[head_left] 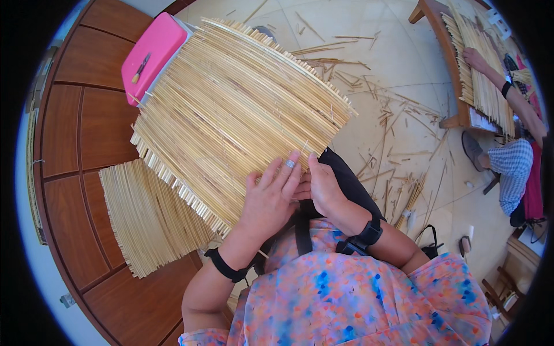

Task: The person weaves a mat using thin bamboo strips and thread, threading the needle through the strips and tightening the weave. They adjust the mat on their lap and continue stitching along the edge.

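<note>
A large mat of pale straw-like stalks (242, 104), laid side by side, spreads in front of me with its near edge at my body. My left hand (274, 187) lies on this near edge, its fingers stretched out over the stalks and a ring on one finger. Right beside it, my right hand (324, 185) is closed at the mat's near right corner, thumb on top and the other fingers curled under, partly hidden. A thin pale sliver (304, 146) sticks up from the stalks just beyond my fingertips; I cannot make out what it is.
Under the mat's far left corner shows a pink-lidded box (153, 55) with a small brush (140, 68) on it. A second stalk mat (153, 216) hangs at left by wooden panels (104, 135). Cut stalks litter the tiled floor (415, 124). Another person's hand (475, 59) rests on stalks at right.
</note>
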{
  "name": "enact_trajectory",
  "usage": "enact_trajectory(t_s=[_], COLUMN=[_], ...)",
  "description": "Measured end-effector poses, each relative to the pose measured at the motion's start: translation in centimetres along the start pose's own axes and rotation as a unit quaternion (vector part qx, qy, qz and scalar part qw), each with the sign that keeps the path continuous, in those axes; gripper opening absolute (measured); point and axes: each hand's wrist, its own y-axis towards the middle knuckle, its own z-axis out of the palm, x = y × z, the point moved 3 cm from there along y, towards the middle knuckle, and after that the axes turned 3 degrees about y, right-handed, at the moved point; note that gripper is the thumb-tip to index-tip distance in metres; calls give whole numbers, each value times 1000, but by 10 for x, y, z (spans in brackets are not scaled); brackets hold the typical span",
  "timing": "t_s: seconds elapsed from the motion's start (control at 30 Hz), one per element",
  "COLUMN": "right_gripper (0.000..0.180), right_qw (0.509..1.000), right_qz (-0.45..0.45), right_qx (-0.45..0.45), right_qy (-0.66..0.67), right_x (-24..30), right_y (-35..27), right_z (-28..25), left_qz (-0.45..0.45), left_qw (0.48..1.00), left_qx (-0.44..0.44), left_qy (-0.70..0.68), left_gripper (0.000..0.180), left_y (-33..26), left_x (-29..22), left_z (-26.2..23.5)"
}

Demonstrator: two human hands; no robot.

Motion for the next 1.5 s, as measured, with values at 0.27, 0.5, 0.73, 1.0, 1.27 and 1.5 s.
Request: enact_trajectory(t_s=[0.27,0.5,0.73,1.0,1.27,1.5], right_gripper=[69,68,63,48,30,30], right_qw=[1000,999,997,989,990,990], right_qz=[-5,-8,-2,4,-15,-44], right_qx=[14,45,65,138,142,130], right_qy=[-16,-18,34,47,-9,-15], right_x=[2,0,0,0,-1,-6], right_y=[-1,2,2,1,-3,-2], right_z=[0,-5,-5,-12,-12,-9], left_qz=[-4,-7,-3,4,0,-4], left_qw=[1000,999,999,999,998,999], left_qx=[12,17,23,21,21,27], left_qy=[4,-40,-37,-41,-52,-41], left_gripper=[94,92,91,88,87,83], left_y=[1,4,3,3,4,6], left_x=[0,1,2,2,2,0], left_z=[-1,-6,-7,-9,-9,-11])
